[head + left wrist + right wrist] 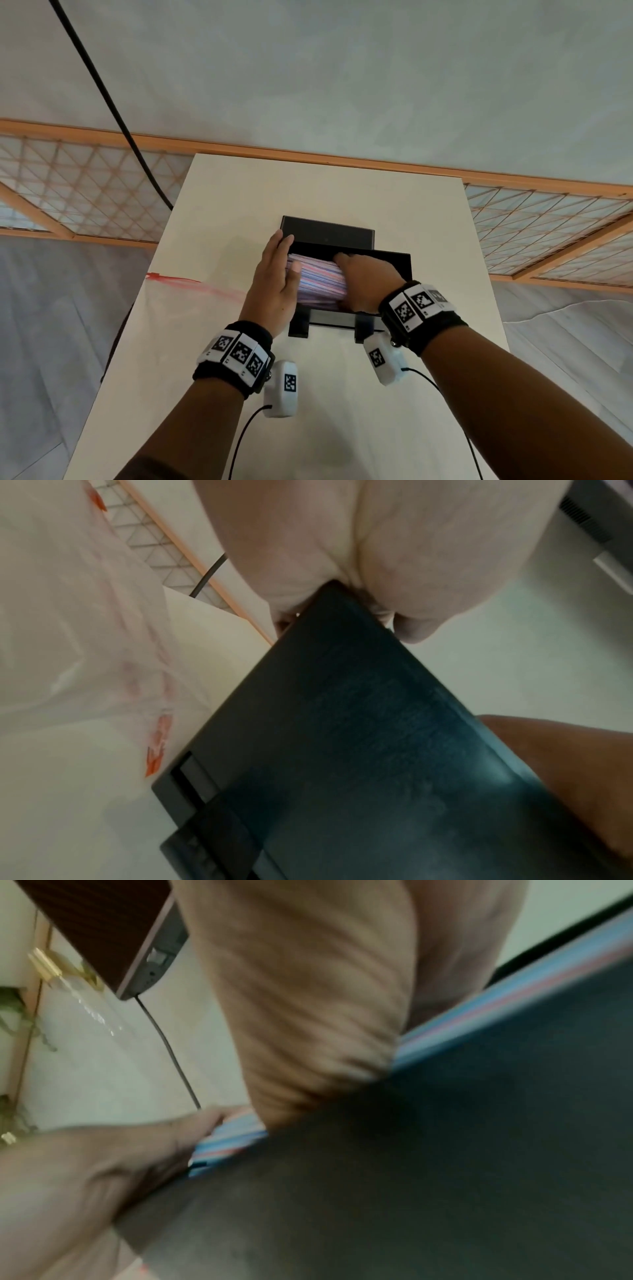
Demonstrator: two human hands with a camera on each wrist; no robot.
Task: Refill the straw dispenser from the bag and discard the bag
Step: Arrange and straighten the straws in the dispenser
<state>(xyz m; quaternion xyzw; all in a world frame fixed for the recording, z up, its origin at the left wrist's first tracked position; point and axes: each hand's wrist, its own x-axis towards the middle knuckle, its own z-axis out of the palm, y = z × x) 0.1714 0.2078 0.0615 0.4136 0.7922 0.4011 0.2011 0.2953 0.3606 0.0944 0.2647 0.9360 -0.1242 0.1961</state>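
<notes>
A black rectangular plastic straw dispenser [342,270] stands on the cream-white bench [308,394], its flat black lid [327,231] lying open behind it. A thick bundle of pink, blue and white striped straws [320,281] sits in the open top of the dispenser, between both hands. The left hand [274,284] lies along the left end of the bundle, fingers straight, fingertips reaching the dispenser's rear corner and thumb resting on the straws; its grip is apart, pressing rather than clamping. The right hand [366,281] covers the right end of the bundle, fingers curled down over the straws; its grip is clamped on them. The clear plastic bag with a red zip strip [191,284] lies flat on the bench just left of the dispenser, near the left hand. Both wrist views are blurred.
</notes>
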